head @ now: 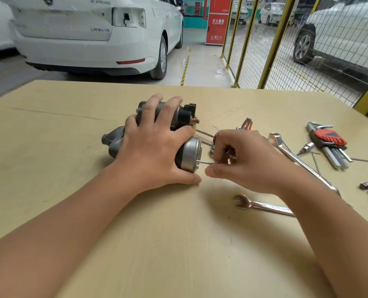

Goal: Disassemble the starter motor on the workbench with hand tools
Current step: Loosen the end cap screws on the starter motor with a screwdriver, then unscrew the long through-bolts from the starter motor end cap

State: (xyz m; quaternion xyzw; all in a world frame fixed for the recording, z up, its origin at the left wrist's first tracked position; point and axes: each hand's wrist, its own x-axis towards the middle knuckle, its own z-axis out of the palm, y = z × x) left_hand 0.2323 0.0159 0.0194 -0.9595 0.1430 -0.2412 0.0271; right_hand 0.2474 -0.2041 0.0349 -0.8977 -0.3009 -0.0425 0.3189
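Steel wrenches (262, 205) beside starter motor (190, 154) | left hand (155, 145) presses motor | right hand (243, 160) pinches through-bolt (206, 162)

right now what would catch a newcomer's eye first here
Mid-table, the left hand presses down on the grey starter motor while the right hand pinches a thin through bolt sticking out of its end cap. Wrenches and a red hex key set lie scattered to the right.
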